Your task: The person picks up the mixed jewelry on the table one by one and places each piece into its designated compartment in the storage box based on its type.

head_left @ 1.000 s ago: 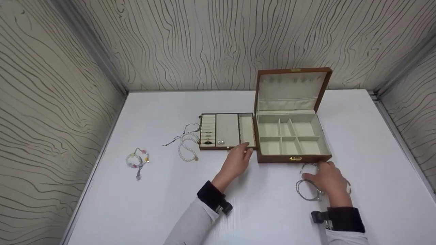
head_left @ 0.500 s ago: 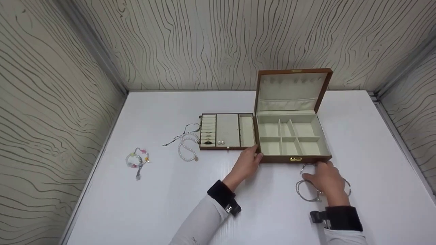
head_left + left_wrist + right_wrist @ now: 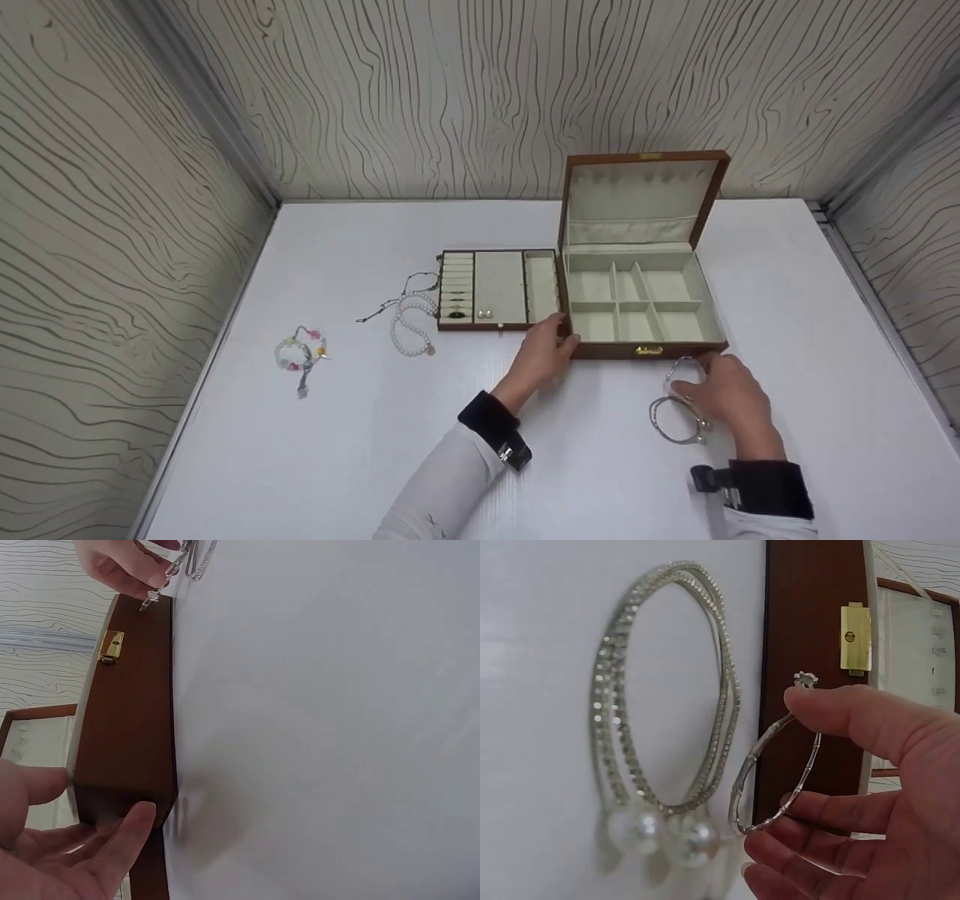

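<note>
My right hand pinches a thin silver bangle between thumb and fingers, close to the front right corner of a brown jewelry box. Beside it on the table lies a sparkling, doubled bracelet with pearl ends. At the box's front left corner, my left hand holds on, its fingers and thumb set against the corner. The box's lid is up and its cream compartments hold nothing visible. A jewelry tray with rings and two pearl earrings adjoins the box's left side.
A pearl necklace and a dark cord bracelet lie left of the tray. Farther left is a colorful beaded bracelet. Patterned panels stand along the back and sides of the white table.
My left hand has moved right from the tray's front edge to the box's corner. The right hand has shifted slightly right with the bangle; a loop formerly visible on its right no longer shows.
</note>
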`<action>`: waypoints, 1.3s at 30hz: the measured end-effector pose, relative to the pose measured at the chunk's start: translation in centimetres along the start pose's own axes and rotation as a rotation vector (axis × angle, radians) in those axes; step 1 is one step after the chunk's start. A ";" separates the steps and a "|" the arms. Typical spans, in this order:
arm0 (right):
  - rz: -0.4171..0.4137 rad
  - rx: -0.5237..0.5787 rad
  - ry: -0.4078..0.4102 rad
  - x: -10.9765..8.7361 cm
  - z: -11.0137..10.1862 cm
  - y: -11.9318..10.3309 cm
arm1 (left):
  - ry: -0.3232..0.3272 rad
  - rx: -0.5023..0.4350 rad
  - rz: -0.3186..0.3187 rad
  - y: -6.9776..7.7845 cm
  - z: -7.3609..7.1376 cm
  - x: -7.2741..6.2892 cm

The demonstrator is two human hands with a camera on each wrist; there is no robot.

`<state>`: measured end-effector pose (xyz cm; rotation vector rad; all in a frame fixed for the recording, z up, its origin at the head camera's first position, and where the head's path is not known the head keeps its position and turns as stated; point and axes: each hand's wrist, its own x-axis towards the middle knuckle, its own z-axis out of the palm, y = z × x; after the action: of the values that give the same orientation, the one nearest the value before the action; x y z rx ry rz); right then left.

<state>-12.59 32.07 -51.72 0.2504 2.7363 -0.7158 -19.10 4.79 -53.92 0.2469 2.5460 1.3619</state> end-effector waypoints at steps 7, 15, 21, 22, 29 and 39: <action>-0.034 0.006 -0.022 -1.3 -1.7 -1.4 | -0.006 0.021 0.014 0.0 -0.3 0.3; -0.140 0.141 0.001 -1.8 -2.6 -4.2 | -0.023 0.017 0.010 0.1 -0.3 0.4; -0.215 0.231 0.023 -0.7 -2.5 -6.6 | -0.034 -0.017 -0.004 0.2 -0.4 0.5; -0.221 0.244 0.032 -0.4 -2.4 -7.0 | -0.035 -0.023 -0.008 0.2 -0.4 0.5; -0.272 0.332 0.068 2.4 -1.2 -8.8 | -0.036 -0.076 -0.029 0.2 -0.7 0.7; -0.253 0.267 0.103 5.5 0.9 -10.4 | -0.031 -0.099 -0.042 0.0 -1.0 1.1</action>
<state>-19.99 23.19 -49.64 -0.0041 2.7946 -1.1705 -20.45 4.32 -53.50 0.1940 2.4359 1.4518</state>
